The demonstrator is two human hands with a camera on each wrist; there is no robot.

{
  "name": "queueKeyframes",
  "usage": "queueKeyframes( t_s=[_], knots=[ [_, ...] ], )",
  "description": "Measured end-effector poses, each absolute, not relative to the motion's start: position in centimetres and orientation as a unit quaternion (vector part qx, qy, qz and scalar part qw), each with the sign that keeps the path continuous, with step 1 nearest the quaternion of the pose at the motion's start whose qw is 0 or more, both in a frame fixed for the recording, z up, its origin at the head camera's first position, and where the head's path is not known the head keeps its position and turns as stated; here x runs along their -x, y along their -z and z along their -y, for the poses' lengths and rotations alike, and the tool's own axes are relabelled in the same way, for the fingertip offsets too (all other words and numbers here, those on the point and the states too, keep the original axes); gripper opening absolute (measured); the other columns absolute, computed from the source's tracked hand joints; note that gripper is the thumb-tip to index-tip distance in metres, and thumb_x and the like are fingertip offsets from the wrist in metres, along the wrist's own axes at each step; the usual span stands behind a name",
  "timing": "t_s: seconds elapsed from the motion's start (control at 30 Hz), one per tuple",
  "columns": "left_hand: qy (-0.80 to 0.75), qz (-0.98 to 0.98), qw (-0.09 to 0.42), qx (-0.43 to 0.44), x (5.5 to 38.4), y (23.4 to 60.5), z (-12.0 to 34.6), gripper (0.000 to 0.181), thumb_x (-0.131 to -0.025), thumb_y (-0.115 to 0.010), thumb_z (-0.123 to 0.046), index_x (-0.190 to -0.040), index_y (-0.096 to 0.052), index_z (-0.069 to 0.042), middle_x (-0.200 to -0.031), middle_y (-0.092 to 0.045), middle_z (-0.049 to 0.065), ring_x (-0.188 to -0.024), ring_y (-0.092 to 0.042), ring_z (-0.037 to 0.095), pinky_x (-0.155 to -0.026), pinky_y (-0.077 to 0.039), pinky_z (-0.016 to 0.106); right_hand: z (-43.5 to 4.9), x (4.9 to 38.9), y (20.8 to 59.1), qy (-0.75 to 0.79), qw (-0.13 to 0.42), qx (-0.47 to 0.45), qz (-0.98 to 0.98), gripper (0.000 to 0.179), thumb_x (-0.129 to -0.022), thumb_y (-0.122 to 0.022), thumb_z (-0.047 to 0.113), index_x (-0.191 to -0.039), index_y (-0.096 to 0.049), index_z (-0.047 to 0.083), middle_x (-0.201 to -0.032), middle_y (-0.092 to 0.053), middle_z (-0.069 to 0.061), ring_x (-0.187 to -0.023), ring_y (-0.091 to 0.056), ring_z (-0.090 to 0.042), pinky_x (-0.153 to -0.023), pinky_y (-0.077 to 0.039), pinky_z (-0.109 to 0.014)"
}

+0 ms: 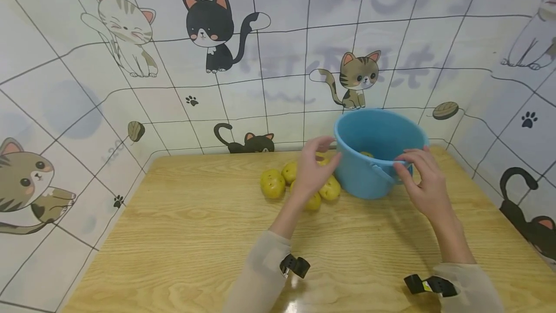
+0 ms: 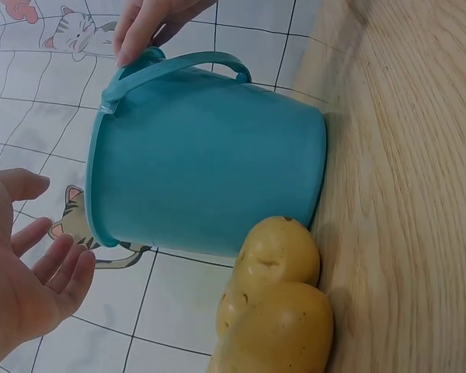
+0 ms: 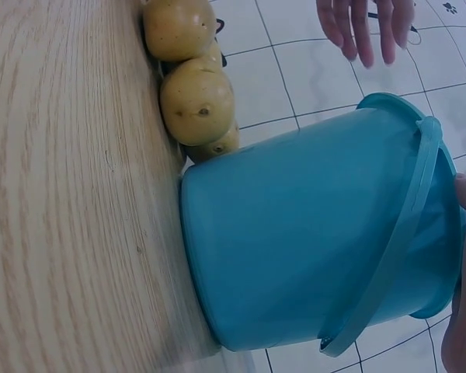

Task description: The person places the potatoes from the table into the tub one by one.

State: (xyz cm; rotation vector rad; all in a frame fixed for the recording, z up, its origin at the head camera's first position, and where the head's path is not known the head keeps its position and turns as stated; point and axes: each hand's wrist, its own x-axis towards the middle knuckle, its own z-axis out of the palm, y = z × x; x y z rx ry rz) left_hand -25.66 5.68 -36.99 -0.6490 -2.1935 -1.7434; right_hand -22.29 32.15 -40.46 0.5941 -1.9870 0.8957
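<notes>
A light blue bucket (image 1: 362,175) stands upright at the back right of the wooden table, its handle (image 2: 175,70) folded down against the side. Inside it, a bit of a yellow potato (image 1: 367,154) shows; the rest of the inside is hidden. My right hand (image 1: 427,185) holds the bucket's right rim between thumb and fingers. Just left of the rim is my left hand (image 1: 313,168), raised above the potatoes with fingers spread and nothing in them. In the left wrist view a gap shows between the left hand (image 2: 31,268) and the bucket (image 2: 210,155).
Several yellow potatoes (image 1: 272,183) lie grouped on the table (image 1: 195,236) along the bucket's left side, some behind my left hand. A wall covering (image 1: 282,81) printed with cartoon cats rises behind the table and along both sides.
</notes>
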Motion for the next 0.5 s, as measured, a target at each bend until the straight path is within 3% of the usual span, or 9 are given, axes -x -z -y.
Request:
queueKeyframes(
  t_s=[0.17, 0.37, 0.5],
  knots=[
    [0.604, 0.756, 0.132, 0.216, 25.6, 37.4, -4.8, 0.042, -0.094, -0.071, -0.019, -0.133, -0.06, -0.007, -0.131, -0.06, 0.006, -0.115, -0.056, 0.022, -0.094, -0.053, 0.039, -32.2, 22.3, 40.5, -0.359, 0.427, -0.237, 0.796, 0.033, -0.099, -0.066, 0.029, -0.099, -0.069, -0.005, -0.101, -0.065, -0.018, -0.113, -0.053, -0.013, -0.119, -0.022, -0.056],
    [0.61, 0.746, 0.14, 0.226, 25.7, 38.0, -3.9, 0.04, -0.094, -0.07, -0.015, -0.131, -0.06, -0.004, -0.13, -0.061, 0.011, -0.112, -0.056, 0.023, -0.094, -0.052, 0.049, -32.2, 22.4, 40.6, -0.357, 0.428, -0.239, 0.795, 0.037, -0.1, -0.065, 0.031, -0.099, -0.069, -0.005, -0.101, -0.065, -0.018, -0.114, -0.052, -0.008, -0.119, -0.022, -0.057],
    [0.609, 0.749, 0.137, 0.223, 25.7, 38.3, -3.4, 0.041, -0.093, -0.069, -0.012, -0.132, -0.059, -0.003, -0.131, -0.06, 0.014, -0.113, -0.055, 0.025, -0.095, -0.052, 0.049, -32.2, 22.4, 40.6, -0.359, 0.428, -0.237, 0.795, 0.037, -0.1, -0.065, 0.032, -0.099, -0.069, -0.005, -0.101, -0.065, -0.019, -0.114, -0.053, -0.008, -0.119, -0.022, -0.056]
  ],
)
